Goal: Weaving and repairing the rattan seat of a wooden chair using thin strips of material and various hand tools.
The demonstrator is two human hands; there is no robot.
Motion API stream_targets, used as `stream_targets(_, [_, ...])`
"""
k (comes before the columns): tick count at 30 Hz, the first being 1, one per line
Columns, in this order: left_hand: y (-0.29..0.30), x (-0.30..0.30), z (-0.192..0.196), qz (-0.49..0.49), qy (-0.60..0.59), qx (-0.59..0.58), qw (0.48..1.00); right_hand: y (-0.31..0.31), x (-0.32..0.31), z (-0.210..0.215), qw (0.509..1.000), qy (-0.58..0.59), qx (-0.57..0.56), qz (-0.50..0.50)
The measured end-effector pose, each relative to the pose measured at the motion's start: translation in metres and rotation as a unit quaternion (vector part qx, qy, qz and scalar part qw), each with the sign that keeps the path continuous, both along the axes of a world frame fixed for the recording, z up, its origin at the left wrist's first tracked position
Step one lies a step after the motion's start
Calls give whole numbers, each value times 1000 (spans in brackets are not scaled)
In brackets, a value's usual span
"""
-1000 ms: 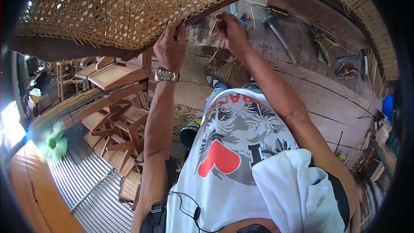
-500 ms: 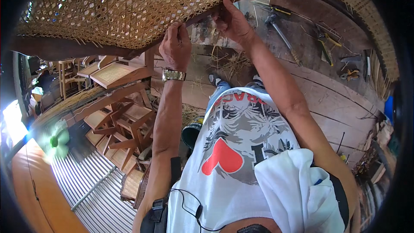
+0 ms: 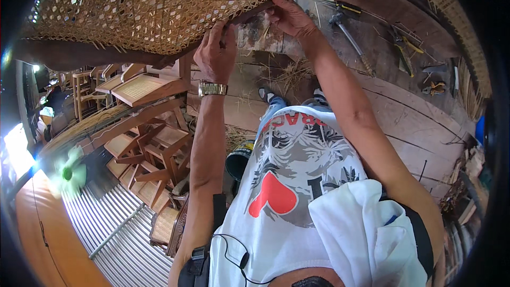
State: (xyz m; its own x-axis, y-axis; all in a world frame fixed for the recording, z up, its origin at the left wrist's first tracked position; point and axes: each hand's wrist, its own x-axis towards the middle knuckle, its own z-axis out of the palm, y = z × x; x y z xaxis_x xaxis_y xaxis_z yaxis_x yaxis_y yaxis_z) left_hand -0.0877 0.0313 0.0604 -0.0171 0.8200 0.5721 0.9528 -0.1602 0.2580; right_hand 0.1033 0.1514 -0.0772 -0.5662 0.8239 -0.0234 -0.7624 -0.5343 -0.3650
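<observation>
Cane webbing [image 3: 159, 5] is stretching overhead, both hands gripping its near edge: left hand [image 3: 215, 53] pinching, right hand [image 3: 289, 16] grasping just beside.

- Wooden chair frames [image 3: 154, 151] are stacked at the left, one fitted with a woven cane seat [image 3: 139, 87].
- A hammer [image 3: 348, 34] and pliers [image 3: 434, 88] are laid on the plank floor [image 3: 414, 122] (well apart).
- A green fan [image 3: 68, 172] is seen beside corrugated metal sheeting [image 3: 114, 228].
</observation>
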Motion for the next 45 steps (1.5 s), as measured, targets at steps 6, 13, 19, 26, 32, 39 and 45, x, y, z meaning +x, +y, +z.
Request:
stream_targets(6, [6, -15, 2, -59, 64, 11, 996, -2, -2, 2, 1000, 9, 11, -20])
stream_targets(13, [6, 3, -1, -20, -56, 8, 998, -2, -3, 2, 999, -21, 24, -25])
stream_targets(19, [1, 14, -6, 46, -51, 15, 998, 1, -5, -2, 1000, -10, 18, -21])
stream_targets(26, [-2, 5, -6, 6, -3, -4, 1000, 1, -8, -8, 1000, 16, 3, -15])
stream_targets(32, [5, -4, -5, -17, 22, -6, 1000, 2, -10, -7, 1000, 1, -9, -15])
stream_targets(39, [10, 12, -5, 24, -30, 5, 999, 1, -8, -2, 999, -29, 11, -35])
stream_targets(45, [9, 4, -8, 10, 19, 23, 1000, 4, -9, -11, 1000, -18, 5, -21])
